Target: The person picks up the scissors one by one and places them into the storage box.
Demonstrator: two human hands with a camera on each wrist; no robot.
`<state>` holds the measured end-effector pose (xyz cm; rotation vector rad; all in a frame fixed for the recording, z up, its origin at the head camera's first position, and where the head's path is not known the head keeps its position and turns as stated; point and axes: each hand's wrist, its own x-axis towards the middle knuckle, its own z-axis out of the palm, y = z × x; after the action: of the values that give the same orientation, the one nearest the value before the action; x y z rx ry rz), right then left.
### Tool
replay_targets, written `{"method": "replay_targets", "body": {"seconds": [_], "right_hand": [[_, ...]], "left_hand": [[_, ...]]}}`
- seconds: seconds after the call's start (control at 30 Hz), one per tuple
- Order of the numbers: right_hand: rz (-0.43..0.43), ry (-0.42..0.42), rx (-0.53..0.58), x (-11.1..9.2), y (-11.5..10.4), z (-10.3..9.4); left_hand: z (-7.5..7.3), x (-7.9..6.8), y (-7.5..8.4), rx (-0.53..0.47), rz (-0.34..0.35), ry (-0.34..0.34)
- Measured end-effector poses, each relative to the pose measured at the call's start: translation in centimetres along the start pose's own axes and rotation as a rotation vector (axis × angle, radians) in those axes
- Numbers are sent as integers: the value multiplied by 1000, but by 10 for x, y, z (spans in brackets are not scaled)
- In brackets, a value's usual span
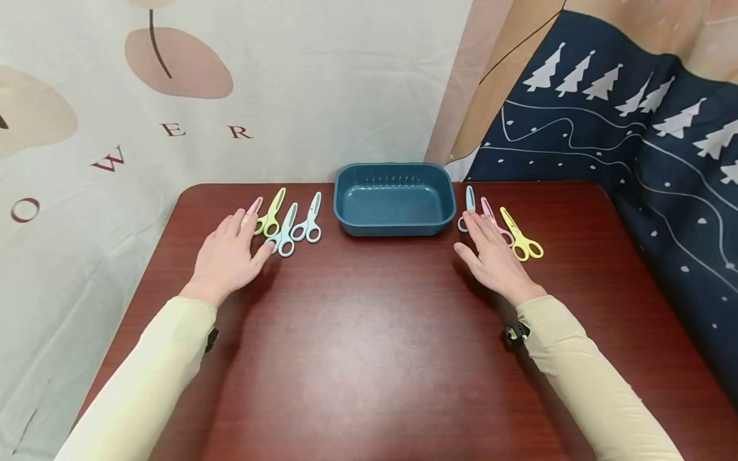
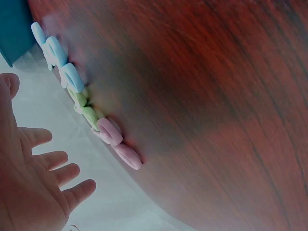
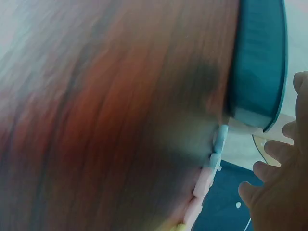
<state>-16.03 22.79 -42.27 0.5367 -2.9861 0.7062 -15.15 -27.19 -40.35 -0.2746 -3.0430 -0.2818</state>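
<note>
My left hand (image 1: 225, 256) hovers with fingers extended over pink scissors (image 1: 254, 206), partly covering them. Beside those lie green scissors (image 1: 275, 203) and two light blue pairs, the nearer scissors (image 1: 288, 224) close to my thumb and the other scissors (image 1: 313, 214) farther right. In the left wrist view, a gap shows between that hand and the scissor handles. On the other side, my right hand (image 1: 496, 259) is held over blue scissors (image 1: 469, 200) and pink scissors (image 1: 487, 209), hiding parts of both. Yellow scissors (image 1: 521, 243) lie just right of it. Neither hand holds anything.
A dark teal plastic basket (image 1: 394, 230) stands at the table's back edge, between the two groups of scissors. Behind the brown wooden table (image 1: 369, 358) hang a pale printed cloth (image 1: 323, 83) and a navy cloth (image 1: 576, 134) with white trees.
</note>
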Motion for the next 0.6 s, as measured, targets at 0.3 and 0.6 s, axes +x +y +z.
{"method": "replay_targets", "body": {"seconds": [0.3, 0.6], "right_hand": [[22, 20, 123, 5, -8, 2], [74, 74, 224, 13, -15, 5]], "left_hand": [[1, -4, -3, 19, -1, -6], [2, -3, -8, 14, -26, -22]]}}
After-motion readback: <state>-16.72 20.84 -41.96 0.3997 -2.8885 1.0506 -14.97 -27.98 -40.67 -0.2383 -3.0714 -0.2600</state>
